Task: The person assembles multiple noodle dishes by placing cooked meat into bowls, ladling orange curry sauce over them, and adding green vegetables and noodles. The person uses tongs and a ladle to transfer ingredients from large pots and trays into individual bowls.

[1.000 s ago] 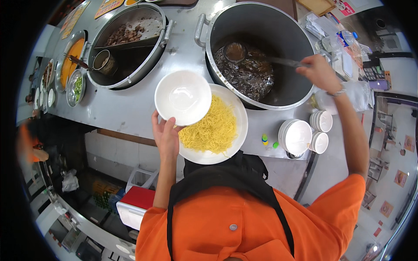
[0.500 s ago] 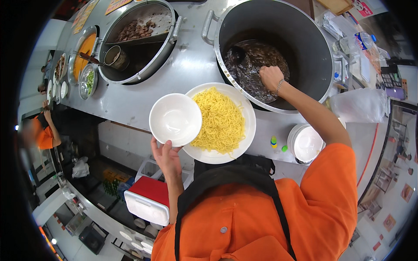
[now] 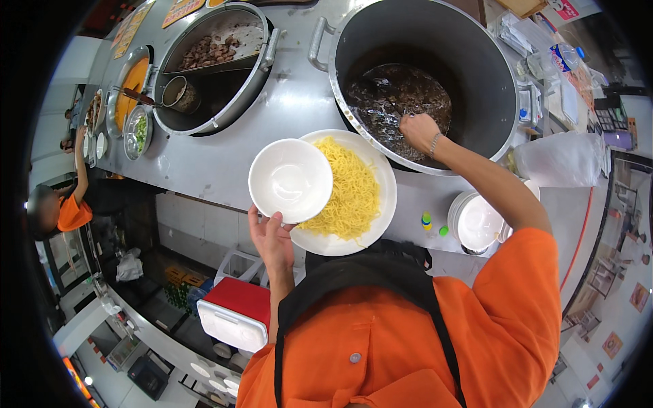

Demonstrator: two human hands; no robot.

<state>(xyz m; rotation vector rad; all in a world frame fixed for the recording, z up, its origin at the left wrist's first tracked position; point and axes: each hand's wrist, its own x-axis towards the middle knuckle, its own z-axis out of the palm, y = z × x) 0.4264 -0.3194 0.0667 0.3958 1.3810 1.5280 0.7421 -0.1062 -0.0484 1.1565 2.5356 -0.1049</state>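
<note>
My left hand [image 3: 272,238] grips the lower rim of a white bowl [image 3: 291,178], thumb on the inside. The bowl looks empty and covers the left part of a white plate [image 3: 388,197] heaped with yellow noodles [image 3: 348,194]. Inside a large deep metal pot [image 3: 476,88], my right hand [image 3: 420,132] is closed just over the dark broth [image 3: 401,88]. It appears to hold a ladle, whose handle is hidden by the fist and whose head is not clearly visible in the broth.
A divided pot [image 3: 211,75] with meat pieces and a strainer cup [image 3: 182,94] stands left, beside chopped greens [image 3: 141,132] and an orange-filled tray [image 3: 129,88]. Stacked bowls [image 3: 476,221] and a plastic bag [image 3: 561,160] lie right. Another person [image 3: 71,211] stands far left.
The white bowl in my left hand has shifted right, over more of the noodles. My right hand has moved slightly left; the dark ladle head has sunk into the broth. The other person's arm has risen.
</note>
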